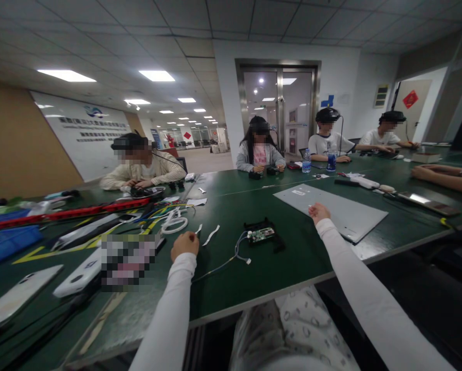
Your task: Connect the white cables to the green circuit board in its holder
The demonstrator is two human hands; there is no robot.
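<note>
My left hand (184,245) rests on the green table (254,268), curled into a fist with its fingers turned away from me. My right hand (319,212) lies further right, fingers curled, at the near corner of a flat grey panel (331,208). Between my hands sits a small green circuit board (261,234) in a black holder, with thin wires (236,252) trailing toward me. White strips (211,235) lie just beyond my left hand. Neither hand shows anything held.
Several seated people work around the table, one at the left and three at the far side. Cables, a red strip (61,212) and a blue bin (6,243) crowd the left. A white device (80,273) lies near left. A water bottle (306,161) stands far off.
</note>
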